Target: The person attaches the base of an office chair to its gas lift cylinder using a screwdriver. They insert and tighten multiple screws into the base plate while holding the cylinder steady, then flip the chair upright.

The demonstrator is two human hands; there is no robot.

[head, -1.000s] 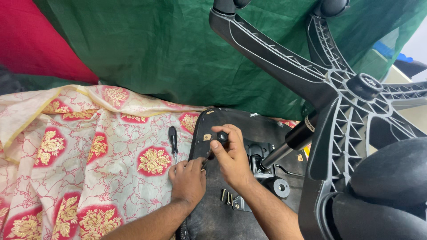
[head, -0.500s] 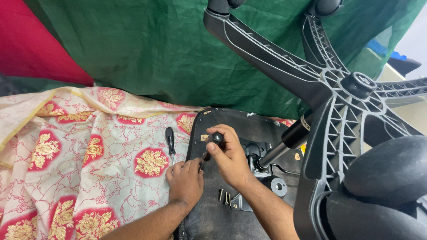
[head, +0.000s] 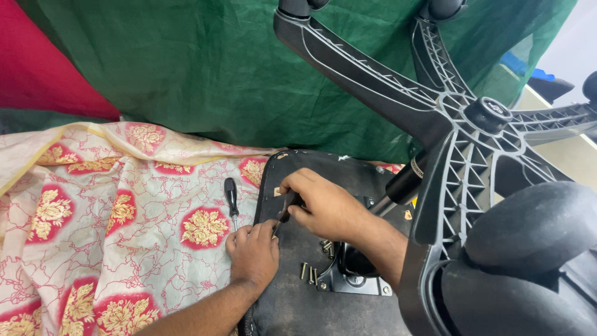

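Gripping a small black tool (head: 285, 210) with right hand (head: 323, 205) on upturned chair seat (head: 298, 305), left hand (head: 254, 255) pressing flat beside it, screwdriver (head: 231, 198) and loose bolts (head: 309, 272) nearby.

The chair base (head: 479, 118) and gas cylinder (head: 404, 183) block the right; loose bolts (head: 309, 272) lie near; open cloth (head: 124, 211) left, save a screwdriver (head: 232, 200).

Green cloth (head: 205, 81) behind floral sheet (head: 112, 218)
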